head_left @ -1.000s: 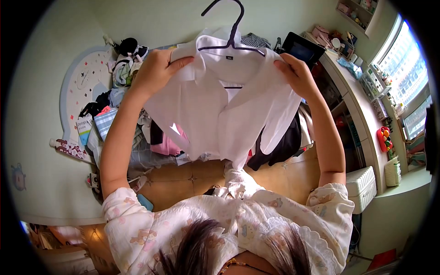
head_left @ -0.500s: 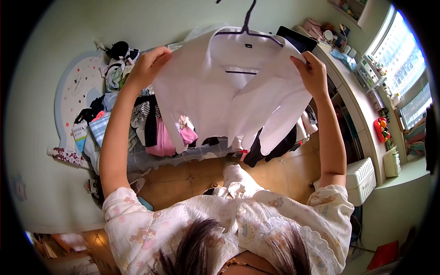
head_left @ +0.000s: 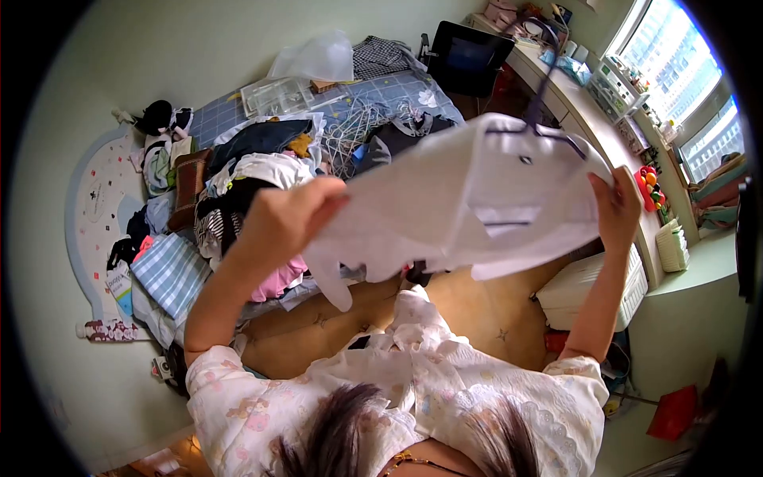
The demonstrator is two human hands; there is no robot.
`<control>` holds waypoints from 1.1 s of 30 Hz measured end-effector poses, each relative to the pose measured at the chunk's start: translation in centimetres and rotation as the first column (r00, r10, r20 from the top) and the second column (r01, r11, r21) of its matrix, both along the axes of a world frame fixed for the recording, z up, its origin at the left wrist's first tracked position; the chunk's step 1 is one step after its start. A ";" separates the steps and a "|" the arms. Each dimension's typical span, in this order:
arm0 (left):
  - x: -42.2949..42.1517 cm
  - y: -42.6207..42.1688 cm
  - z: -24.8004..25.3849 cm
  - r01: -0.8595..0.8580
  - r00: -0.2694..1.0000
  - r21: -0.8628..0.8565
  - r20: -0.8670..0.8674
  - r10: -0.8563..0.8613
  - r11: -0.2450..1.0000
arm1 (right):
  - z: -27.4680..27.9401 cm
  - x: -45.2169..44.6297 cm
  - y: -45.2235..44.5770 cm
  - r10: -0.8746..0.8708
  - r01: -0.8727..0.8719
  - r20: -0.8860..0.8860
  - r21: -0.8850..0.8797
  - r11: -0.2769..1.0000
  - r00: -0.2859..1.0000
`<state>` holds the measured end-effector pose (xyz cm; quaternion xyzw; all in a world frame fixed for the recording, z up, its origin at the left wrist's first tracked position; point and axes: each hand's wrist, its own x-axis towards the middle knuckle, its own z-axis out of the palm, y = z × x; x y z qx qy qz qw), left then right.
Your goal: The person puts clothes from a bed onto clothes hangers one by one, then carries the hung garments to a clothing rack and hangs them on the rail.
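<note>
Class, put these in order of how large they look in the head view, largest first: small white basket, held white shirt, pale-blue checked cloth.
1. White shirt
2. Pale-blue checked cloth
3. Small white basket

Both arms raised fwd, hands well apart, approx. level in view. L forearm (head_left: 234, 290) bare, slants up & inward; L hand (head_left: 296, 219) slightly blurred, back of hand showing, fingers bent toward thumb in pinch grip. R forearm (head_left: 598, 298) bare, steeper, leaning slightly outward; R hand (head_left: 617, 207) upright, thumb & fingers closed, pinch grip noted.
</note>
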<state>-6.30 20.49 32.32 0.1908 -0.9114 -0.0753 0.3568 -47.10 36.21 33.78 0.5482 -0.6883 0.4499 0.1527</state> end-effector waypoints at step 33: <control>-18.3 -25.1 -40.3 -0.733 0.421 0.234 0.893 0.156 0.639 | -51.1 -7.5 -38.4 0.065 -0.359 0.448 0.612 0.705 0.892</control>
